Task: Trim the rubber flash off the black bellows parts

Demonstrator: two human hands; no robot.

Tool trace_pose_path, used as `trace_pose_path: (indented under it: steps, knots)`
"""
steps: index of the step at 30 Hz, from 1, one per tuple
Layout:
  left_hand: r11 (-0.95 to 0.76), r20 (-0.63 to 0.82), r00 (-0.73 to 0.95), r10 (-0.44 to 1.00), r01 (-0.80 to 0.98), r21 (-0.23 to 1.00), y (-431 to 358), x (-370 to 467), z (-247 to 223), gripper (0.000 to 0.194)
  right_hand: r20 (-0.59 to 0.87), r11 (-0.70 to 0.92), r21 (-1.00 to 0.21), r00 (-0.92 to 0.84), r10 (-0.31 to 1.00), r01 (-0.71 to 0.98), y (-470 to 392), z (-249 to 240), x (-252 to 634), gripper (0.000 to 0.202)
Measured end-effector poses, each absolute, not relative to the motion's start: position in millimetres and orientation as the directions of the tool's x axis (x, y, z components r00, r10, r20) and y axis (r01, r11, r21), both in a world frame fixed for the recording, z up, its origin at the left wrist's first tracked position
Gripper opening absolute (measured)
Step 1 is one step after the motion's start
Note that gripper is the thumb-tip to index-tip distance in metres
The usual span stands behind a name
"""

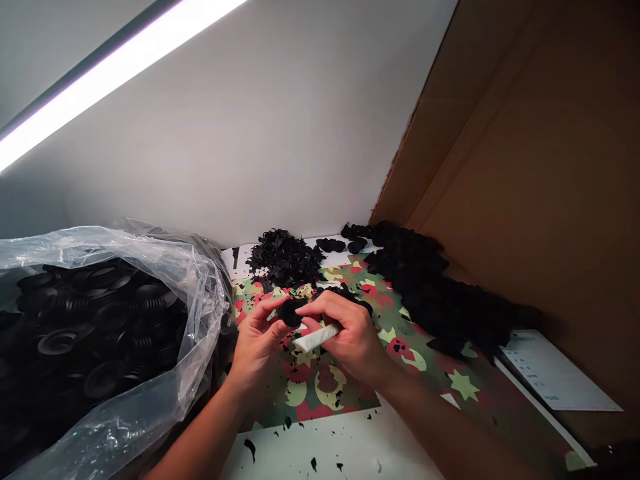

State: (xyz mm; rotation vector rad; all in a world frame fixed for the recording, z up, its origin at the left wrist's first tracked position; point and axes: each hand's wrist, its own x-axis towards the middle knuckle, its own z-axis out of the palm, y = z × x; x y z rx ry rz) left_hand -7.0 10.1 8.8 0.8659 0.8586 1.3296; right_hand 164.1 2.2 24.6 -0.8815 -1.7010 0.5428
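Note:
In the middle of the view my left hand [259,340] pinches a small round black rubber part [290,312] between thumb and fingers. My right hand [353,333] is closed around a slim white tool [316,339], whose kind I cannot make out. Its index finger and thumb meet the right side of the rubber part. Beneath both hands, black scraps lie scattered over a sheet with a camouflage-like star pattern [295,393]. Part of the rubber piece is hidden by my fingers.
At my left stands a clear plastic bag [200,307] full of ribbed black rubber parts [107,320]. A heap of black trimmings [287,257] lies behind my hands. More black pieces [425,287] pile against a cardboard wall [540,187], near a white printed sheet [560,373].

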Motion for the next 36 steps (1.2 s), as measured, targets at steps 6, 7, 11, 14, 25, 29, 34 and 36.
trace_pose_path:
  steps: [6,7,11,14,25,29,34,36]
  knots:
    - [0.007,-0.017,-0.026,1.000,-0.350,0.937,12,-8,7,0.046,0.727,0.760,-0.528,-0.261,0.635,0.378,3,16,164,0.016]
    - [-0.006,-0.005,-0.032,0.999,-0.331,0.944,12,-8,7,0.046,0.735,0.769,-0.498,-0.275,0.619,0.400,3,16,164,0.016]
    - [-0.079,0.071,-0.039,0.997,-0.243,0.967,13,-9,7,0.040,0.741,0.776,-0.382,-0.335,0.582,0.502,3,17,166,0.018]
    - [-0.139,0.132,-0.048,0.990,-0.182,0.973,12,-8,6,0.035,0.731,0.759,-0.317,-0.363,0.577,0.569,2,17,165,0.023]
    - [-0.163,0.154,-0.054,0.987,-0.331,0.929,9,-6,5,0.031,0.567,0.446,-0.757,0.142,0.811,0.478,20,11,173,0.008]
    - [-0.049,0.039,-0.032,0.999,-0.474,0.879,9,-4,10,0.035,0.406,0.349,-0.899,0.207,0.890,0.265,32,7,188,0.017]
    - [0.038,-0.046,-0.001,0.999,-0.553,0.832,11,-4,11,0.040,0.426,0.395,-0.862,0.031,0.904,0.319,28,7,186,0.038]
    - [0.051,-0.062,-0.001,0.998,-0.554,0.831,12,-5,10,0.039,0.480,0.445,-0.817,0.003,0.877,0.366,23,11,182,0.028]
